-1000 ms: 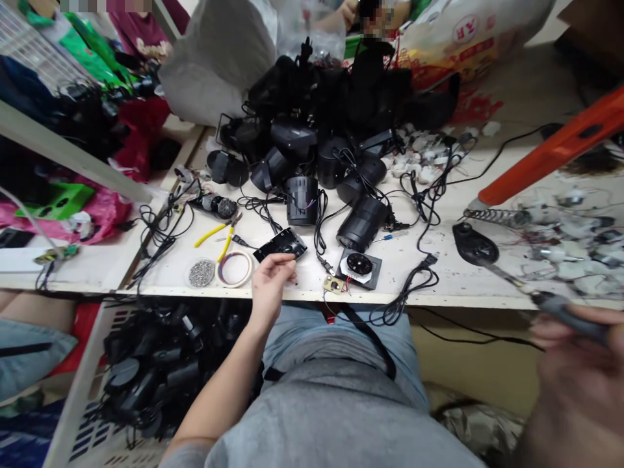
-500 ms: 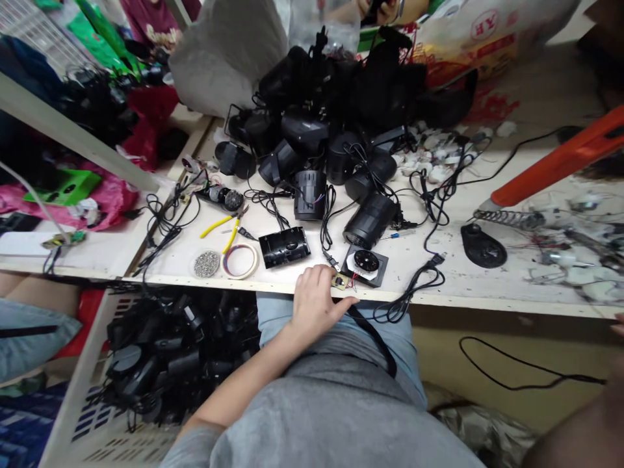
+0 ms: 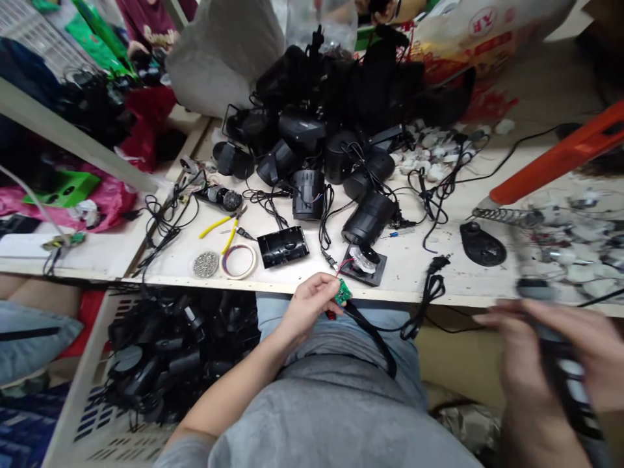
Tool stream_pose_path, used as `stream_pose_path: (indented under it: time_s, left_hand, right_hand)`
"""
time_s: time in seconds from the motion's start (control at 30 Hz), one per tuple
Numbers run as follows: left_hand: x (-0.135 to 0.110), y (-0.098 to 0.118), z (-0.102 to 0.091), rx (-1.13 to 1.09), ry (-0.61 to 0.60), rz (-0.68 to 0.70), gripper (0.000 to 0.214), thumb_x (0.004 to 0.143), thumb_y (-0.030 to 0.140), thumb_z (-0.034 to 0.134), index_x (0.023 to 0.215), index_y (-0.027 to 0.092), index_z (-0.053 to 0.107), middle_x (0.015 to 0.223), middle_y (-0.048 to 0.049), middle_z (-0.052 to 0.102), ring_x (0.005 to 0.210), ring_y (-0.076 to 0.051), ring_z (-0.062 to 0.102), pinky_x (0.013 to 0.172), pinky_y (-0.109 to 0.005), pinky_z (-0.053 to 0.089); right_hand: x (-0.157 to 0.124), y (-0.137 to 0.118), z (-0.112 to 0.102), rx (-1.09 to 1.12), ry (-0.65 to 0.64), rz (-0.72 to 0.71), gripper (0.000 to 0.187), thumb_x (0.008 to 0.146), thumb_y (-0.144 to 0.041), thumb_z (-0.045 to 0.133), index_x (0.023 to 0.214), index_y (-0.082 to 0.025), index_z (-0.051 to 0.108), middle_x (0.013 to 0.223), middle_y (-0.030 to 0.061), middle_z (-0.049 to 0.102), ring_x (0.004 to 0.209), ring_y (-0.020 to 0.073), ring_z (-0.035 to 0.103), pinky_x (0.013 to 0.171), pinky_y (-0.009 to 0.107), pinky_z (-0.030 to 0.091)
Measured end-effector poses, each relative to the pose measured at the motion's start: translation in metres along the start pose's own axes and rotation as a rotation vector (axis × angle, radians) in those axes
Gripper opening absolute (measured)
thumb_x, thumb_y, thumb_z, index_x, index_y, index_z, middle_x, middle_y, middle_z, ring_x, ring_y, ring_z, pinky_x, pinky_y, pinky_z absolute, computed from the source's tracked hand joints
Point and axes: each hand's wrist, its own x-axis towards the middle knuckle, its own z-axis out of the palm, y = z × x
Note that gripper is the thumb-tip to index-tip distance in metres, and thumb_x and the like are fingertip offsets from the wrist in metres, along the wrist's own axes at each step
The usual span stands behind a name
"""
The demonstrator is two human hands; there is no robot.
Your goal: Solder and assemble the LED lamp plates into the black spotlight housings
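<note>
At the table's front edge my left hand [image 3: 312,302] pinches a small green circuit board [image 3: 343,292] between thumb and fingers. Thin red wires run from the board toward a round black part on a clear base [image 3: 365,259], which sits tilted on a square black plate [image 3: 374,275]. A black cord [image 3: 424,302] hangs over the edge beside the board. On the far right my right hand [image 3: 531,364], blurred by motion, is wrapped round the dark handle of a soldering iron [image 3: 568,374]. Its shaft points up toward the table, also smeared.
An orange bar [image 3: 550,159] with a metal spring slants in from the right. Yellow-handled cutters [image 3: 229,231], a tape roll [image 3: 238,261], a dish of small metal bits [image 3: 205,264] and a black casing [image 3: 283,247] lie left. Black lamp-like housings [image 3: 307,195] pile behind. A crate [image 3: 92,403] stands below.
My left hand has lifted and turned the circuit board, showing its green side. The round part has tipped. My right hand has come into view with the soldering iron; the cord has shifted down.
</note>
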Motion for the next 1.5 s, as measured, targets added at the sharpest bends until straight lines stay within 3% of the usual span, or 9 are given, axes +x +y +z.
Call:
stream_pose_path:
  time_s: [0.07,0.13,0.23,0.37,0.5,0.77,0.97,1.5]
  left_hand:
    - [0.000,0.000,0.003,-0.112,-0.024,-0.094,0.059,0.064,0.066,0.085,0.079,0.013,0.066,0.075,-0.0062,0.071,0.061,-0.011,0.062,0.057,-0.023,0.053]
    - [0.000,-0.002,0.005,-0.157,-0.024,-0.133,0.058,0.062,0.064,0.088,0.077,0.011,0.068,0.074,-0.0067,0.070,0.061,-0.011,0.062,0.058,-0.022,0.053]
    - [-0.001,-0.004,0.008,-0.204,-0.036,-0.140,0.056,0.063,0.059,0.090,0.084,0.009,0.075,0.076,-0.0067,0.072,0.063,-0.012,0.064,0.061,-0.023,0.055]
    - [-0.003,-0.003,0.011,-0.240,-0.066,-0.147,0.057,0.060,0.047,0.096,0.102,0.011,0.078,0.086,-0.0074,0.076,0.065,-0.013,0.068,0.067,-0.026,0.057]
    - [-0.004,-0.002,0.013,-0.265,-0.074,-0.151,0.060,0.058,0.043,0.097,0.106,0.012,0.078,0.091,-0.0085,0.078,0.067,-0.015,0.071,0.070,-0.029,0.059]
    - [0.000,-0.003,0.020,-0.318,-0.163,-0.131,0.057,0.057,0.027,0.099,0.108,0.012,0.078,0.092,-0.0088,0.078,0.078,-0.019,0.074,0.081,-0.032,0.059]
    - [0.004,-0.004,0.019,-0.374,-0.174,-0.232,0.056,0.057,0.025,0.098,0.107,0.012,0.077,0.093,-0.0092,0.078,0.081,-0.019,0.074,0.085,-0.031,0.057]
    - [0.007,-0.002,0.024,-0.374,-0.177,-0.247,0.054,0.057,0.025,0.099,0.103,0.011,0.074,0.090,-0.0077,0.077,0.078,-0.017,0.075,0.085,-0.030,0.057]
  right_hand:
    - [-0.007,-0.018,0.014,0.036,-0.141,-0.150,0.012,0.088,-0.024,0.073,0.100,-0.025,0.072,0.081,0.0029,0.072,0.072,0.0159,0.068,0.068,0.029,0.053]
    - [-0.014,-0.033,0.026,0.043,-0.290,-0.259,0.018,0.092,-0.015,0.065,0.106,-0.025,0.070,0.092,0.0041,0.073,0.081,0.0151,0.071,0.071,0.026,0.056]
    - [-0.022,-0.048,0.043,0.072,-0.383,-0.326,0.028,0.090,-0.005,0.063,0.111,-0.023,0.066,0.099,0.0052,0.071,0.087,0.0137,0.072,0.074,0.023,0.059]
    - [-0.029,-0.059,0.063,0.183,-0.367,-0.258,0.037,0.086,-0.002,0.069,0.117,-0.020,0.063,0.101,0.0059,0.068,0.089,0.0133,0.071,0.079,0.023,0.060]
    - [-0.028,-0.061,0.071,0.231,-0.389,-0.244,0.038,0.086,-0.001,0.067,0.118,-0.022,0.062,0.100,0.0050,0.066,0.089,0.0133,0.070,0.078,0.024,0.060]
    - [-0.020,-0.055,0.069,0.174,-0.356,-0.251,0.036,0.086,-0.003,0.067,0.117,-0.022,0.062,0.096,0.0054,0.067,0.084,0.0152,0.069,0.074,0.028,0.061]
    - [-0.021,-0.052,0.070,0.164,-0.337,-0.246,0.037,0.086,-0.002,0.068,0.117,-0.021,0.063,0.094,0.0049,0.067,0.082,0.0143,0.069,0.074,0.027,0.060]
    - [-0.021,-0.049,0.069,0.132,-0.322,-0.256,0.037,0.086,-0.004,0.068,0.118,-0.022,0.063,0.096,0.0054,0.069,0.084,0.0150,0.070,0.076,0.027,0.061]
